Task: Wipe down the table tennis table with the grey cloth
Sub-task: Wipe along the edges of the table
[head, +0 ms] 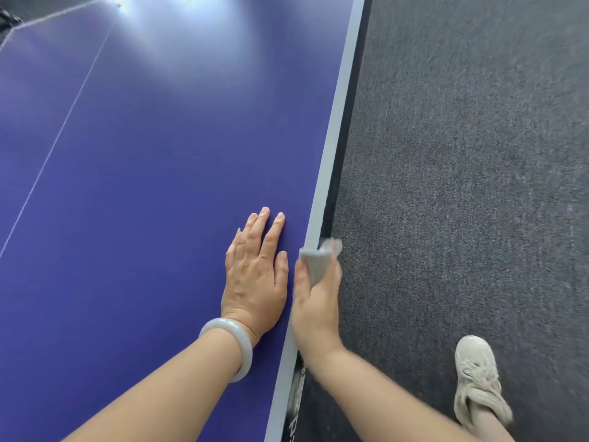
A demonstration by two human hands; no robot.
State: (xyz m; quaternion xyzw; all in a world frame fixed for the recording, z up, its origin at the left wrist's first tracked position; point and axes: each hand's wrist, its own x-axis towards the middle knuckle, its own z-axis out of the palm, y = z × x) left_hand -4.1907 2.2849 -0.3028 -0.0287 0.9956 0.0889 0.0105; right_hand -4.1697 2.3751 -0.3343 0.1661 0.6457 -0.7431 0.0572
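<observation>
1. Right hand (315, 311) is gripping the grey cloth (317, 261), thumb on one side and fingers curling round the other, right over the pale border strip (338, 129) of the bench (143, 154); nearer and to its right, a pale shoe (476, 378) is standing on the dark carpet (462, 154).
2. The grey cloth is lying bunched and blurred in that grip, its long axis running along the bench's edge and its free end pointing away from the person, sticking out past the fingertips.
3. Just beside it, the left hand (255, 279) is resting palm-down on the blue surface, fingers straight, close together and pointing away; a pale bangle (229, 346) is sitting on its wrist.
4. Farther off, a thin white line (60, 135) is crossing the blue top well to the left, and bright glare is shining on the far end.
</observation>
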